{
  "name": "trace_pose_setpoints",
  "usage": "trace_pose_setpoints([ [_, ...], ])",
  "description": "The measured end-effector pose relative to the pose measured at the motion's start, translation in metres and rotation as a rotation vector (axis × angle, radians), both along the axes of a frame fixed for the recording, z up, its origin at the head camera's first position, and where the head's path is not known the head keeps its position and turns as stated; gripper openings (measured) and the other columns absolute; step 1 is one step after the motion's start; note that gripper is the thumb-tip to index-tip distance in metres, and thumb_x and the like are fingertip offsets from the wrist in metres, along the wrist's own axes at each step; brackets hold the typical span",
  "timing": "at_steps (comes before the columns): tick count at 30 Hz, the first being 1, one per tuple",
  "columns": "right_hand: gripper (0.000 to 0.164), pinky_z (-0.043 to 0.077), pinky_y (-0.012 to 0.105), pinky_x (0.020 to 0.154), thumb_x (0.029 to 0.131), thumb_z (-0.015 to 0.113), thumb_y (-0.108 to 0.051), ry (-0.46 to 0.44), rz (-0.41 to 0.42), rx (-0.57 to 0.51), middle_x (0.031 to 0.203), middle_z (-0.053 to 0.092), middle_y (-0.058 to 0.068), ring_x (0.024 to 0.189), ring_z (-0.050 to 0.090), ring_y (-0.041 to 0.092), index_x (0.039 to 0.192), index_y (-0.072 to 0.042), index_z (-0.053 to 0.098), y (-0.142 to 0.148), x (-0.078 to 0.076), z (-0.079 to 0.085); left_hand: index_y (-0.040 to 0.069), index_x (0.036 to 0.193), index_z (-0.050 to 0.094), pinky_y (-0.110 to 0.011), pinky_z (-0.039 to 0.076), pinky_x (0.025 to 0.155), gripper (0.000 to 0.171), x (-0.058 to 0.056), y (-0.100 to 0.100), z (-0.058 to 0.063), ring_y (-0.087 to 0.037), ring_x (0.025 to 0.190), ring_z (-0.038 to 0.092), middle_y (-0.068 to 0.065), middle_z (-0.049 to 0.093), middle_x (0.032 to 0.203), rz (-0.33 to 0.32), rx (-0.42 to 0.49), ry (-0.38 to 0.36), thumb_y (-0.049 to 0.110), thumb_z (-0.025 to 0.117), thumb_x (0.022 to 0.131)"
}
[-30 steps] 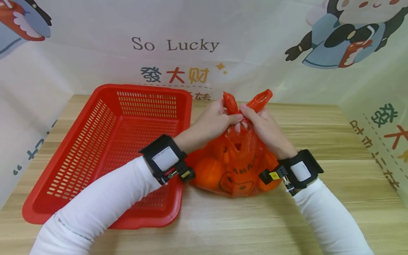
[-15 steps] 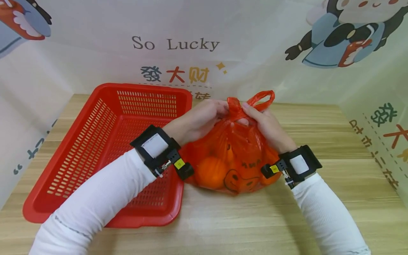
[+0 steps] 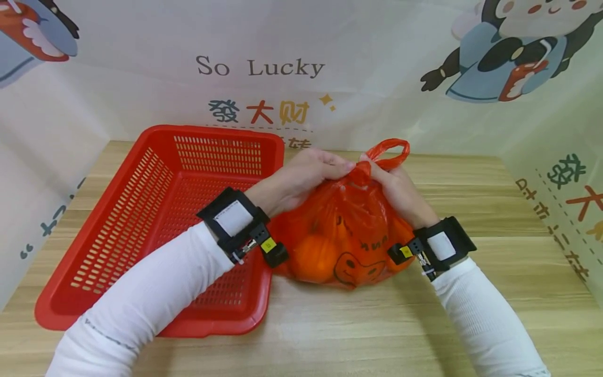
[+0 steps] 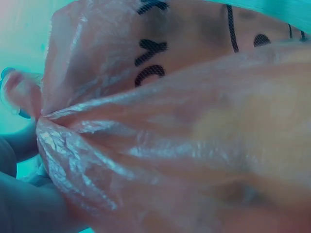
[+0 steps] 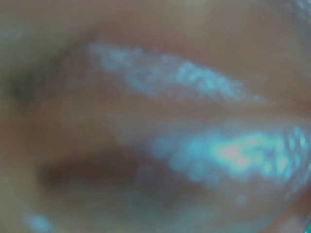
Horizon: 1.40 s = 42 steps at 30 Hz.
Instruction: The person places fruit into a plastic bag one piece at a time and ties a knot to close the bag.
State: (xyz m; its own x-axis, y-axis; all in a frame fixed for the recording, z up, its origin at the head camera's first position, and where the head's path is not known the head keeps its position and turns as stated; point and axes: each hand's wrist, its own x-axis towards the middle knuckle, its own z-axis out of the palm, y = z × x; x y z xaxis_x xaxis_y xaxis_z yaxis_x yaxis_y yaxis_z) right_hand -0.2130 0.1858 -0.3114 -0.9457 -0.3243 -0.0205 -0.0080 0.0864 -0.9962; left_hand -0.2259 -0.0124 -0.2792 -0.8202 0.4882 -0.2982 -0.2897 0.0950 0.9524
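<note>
A red translucent plastic bag [image 3: 348,230] with a printed cartoon face and round orange fruits inside rests on the wooden table. At its gathered top, my left hand [image 3: 308,173] pinches the plastic, thumb in front and the other fingers mostly hidden. On the opposite side my right hand [image 3: 400,191] grips the neck below a handle loop [image 3: 395,149], which sticks up over the hand. The left wrist view has the creased bag [image 4: 160,136] drawn together toward fingers [image 4: 19,150] at the left edge. Blurred, shiny plastic of the bag [image 5: 204,150] fills the right wrist view.
Left of the bag stands a red perforated plastic basket [image 3: 160,209], its right rim close beside the bag and the left forearm crossing over it. A white printed cloth [image 3: 377,52] rises behind the table [image 3: 471,314] and along both sides.
The left hand let its grip at the knot change, shifting left, then coming back onto the gathered top. The left handle no longer stands up; the right hand stays at the neck.
</note>
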Motion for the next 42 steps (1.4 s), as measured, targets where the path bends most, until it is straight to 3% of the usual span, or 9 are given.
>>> trace_pose_setpoints([
  [3,0.027,0.057,0.025,0.070,0.102,0.048,-0.039,-0.001,0.007,0.025,0.079,0.064,-0.005,0.074,0.066,0.012,0.102,-0.014,0.057,-0.001,0.001,0.001,0.004,0.107,0.071,-0.026,0.051,0.074,0.021,0.000,0.000,0.002,-0.018,0.092,0.060,-0.003,0.067,0.103,-0.006,-0.089,0.069,0.020,0.068,0.093],
  [9,0.029,0.058,0.027,0.070,0.100,0.052,-0.040,-0.031,0.015,0.080,0.080,0.065,-0.003,0.074,0.067,0.015,0.105,-0.012,0.053,-0.003,0.001,0.003,0.007,0.097,0.072,-0.029,0.047,0.080,0.019,0.001,-0.005,0.005,-0.019,0.100,0.054,-0.003,0.064,0.109,-0.081,-0.279,0.214,0.024,0.070,0.091],
  [19,0.024,0.056,0.024,0.068,0.101,0.051,-0.034,-0.093,0.052,-0.003,0.076,0.064,-0.004,0.071,0.065,0.012,0.096,-0.011,0.057,-0.007,-0.001,0.004,0.011,0.080,0.070,-0.026,0.036,0.062,0.011,0.008,-0.005,0.002,-0.017,0.081,0.048,0.001,0.060,0.082,-0.033,-0.285,0.467,0.017,0.069,0.089],
  [22,0.024,0.056,0.024,0.070,0.102,0.049,-0.034,-0.097,0.094,0.051,0.077,0.064,-0.005,0.072,0.065,0.012,0.096,-0.012,0.057,-0.004,-0.004,0.007,0.011,0.079,0.070,-0.026,0.036,0.063,0.011,0.008,-0.005,0.002,-0.018,0.081,0.047,0.001,0.059,0.082,-0.031,-0.266,0.467,0.015,0.069,0.089],
  [26,0.023,0.053,0.026,0.077,0.101,0.049,-0.034,-0.052,0.184,0.267,0.080,0.065,-0.006,0.080,0.064,0.013,0.097,-0.015,0.060,0.007,-0.010,0.015,0.009,0.080,0.070,-0.026,0.038,0.066,0.010,0.007,-0.006,0.001,-0.017,0.082,0.049,0.000,0.061,0.084,-0.049,-0.226,0.439,0.012,0.068,0.089],
  [32,0.013,0.050,0.034,0.080,0.092,0.064,-0.025,0.077,0.411,0.480,0.076,0.066,-0.005,0.082,0.061,0.019,0.087,-0.015,0.069,0.014,-0.031,0.031,0.007,0.079,0.070,-0.025,0.040,0.065,0.011,0.005,-0.007,0.000,-0.017,0.080,0.050,0.000,0.062,0.081,-0.066,-0.204,0.400,0.010,0.068,0.089],
  [35,0.014,0.051,0.034,0.078,0.088,0.072,-0.026,0.052,0.500,0.580,0.073,0.067,-0.003,0.079,0.062,0.020,0.083,-0.012,0.072,0.012,-0.038,0.043,0.007,0.079,0.070,-0.025,0.040,0.063,0.011,0.005,-0.007,0.000,-0.017,0.080,0.051,-0.001,0.062,0.083,-0.065,-0.209,0.383,0.011,0.069,0.090],
  [38,0.017,0.052,0.032,0.075,0.085,0.076,-0.025,0.029,0.536,0.663,0.071,0.068,-0.001,0.075,0.063,0.021,0.084,-0.009,0.073,0.008,-0.040,0.053,0.008,0.079,0.070,-0.025,0.040,0.063,0.012,0.005,-0.006,0.000,-0.018,0.081,0.051,-0.001,0.062,0.084,-0.058,-0.225,0.374,0.014,0.071,0.090],
  [42,0.020,0.048,0.027,0.066,0.082,0.080,-0.026,0.070,0.501,0.741,0.065,0.064,0.000,0.067,0.059,0.017,0.083,-0.007,0.073,0.002,-0.036,0.062,0.007,0.081,0.071,-0.026,0.040,0.067,0.012,0.005,-0.006,0.001,-0.018,0.085,0.051,-0.002,0.062,0.086,-0.049,-0.232,0.355,0.016,0.072,0.090],
])
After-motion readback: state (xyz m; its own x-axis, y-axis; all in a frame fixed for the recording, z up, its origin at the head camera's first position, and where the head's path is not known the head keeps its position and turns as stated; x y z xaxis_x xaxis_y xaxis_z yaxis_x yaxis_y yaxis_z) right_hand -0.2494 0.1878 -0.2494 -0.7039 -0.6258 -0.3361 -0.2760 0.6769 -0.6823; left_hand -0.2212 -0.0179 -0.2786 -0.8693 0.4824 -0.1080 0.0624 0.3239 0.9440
